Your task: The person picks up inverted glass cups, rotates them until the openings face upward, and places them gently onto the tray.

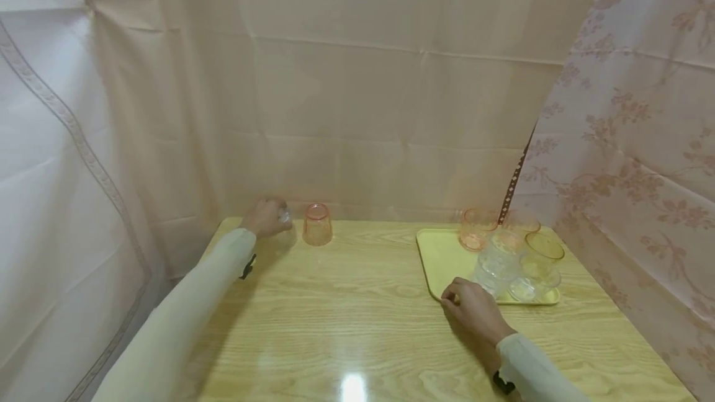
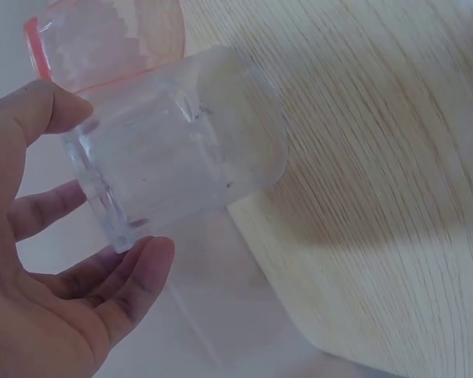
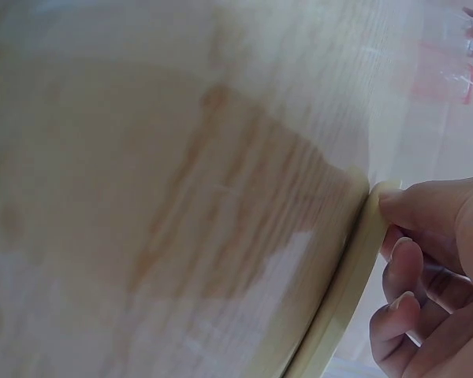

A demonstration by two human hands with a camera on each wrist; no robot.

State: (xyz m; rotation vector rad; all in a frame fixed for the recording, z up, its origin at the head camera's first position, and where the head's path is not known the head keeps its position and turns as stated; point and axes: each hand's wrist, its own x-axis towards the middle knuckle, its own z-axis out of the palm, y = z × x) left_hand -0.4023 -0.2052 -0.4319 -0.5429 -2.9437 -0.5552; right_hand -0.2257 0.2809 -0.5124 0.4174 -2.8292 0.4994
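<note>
At the back left of the table, my left hand [image 1: 265, 218] holds a clear glass [image 2: 169, 150] by its thick base, thumb on one side and fingers on the other. The glass is upside down; whether its rim touches the table, I cannot tell. Just right of it a pink glass [image 1: 317, 226] stands upside down. My right hand [image 1: 475, 309] is at the near left corner of a yellow tray [image 1: 441, 259]. In the right wrist view its thumb lies on the tray rim [image 3: 355, 276], with the other fingers curled close beside it.
On the tray's right part stand several glasses: a pink glass [image 1: 475, 231] at the back, clear glasses [image 1: 496, 265] in front and an amber glass [image 1: 543, 253] at the right. A beige curtain [image 1: 357, 98] hangs behind the wooden table [image 1: 335, 303], a flowered cloth [image 1: 642, 160] at the right.
</note>
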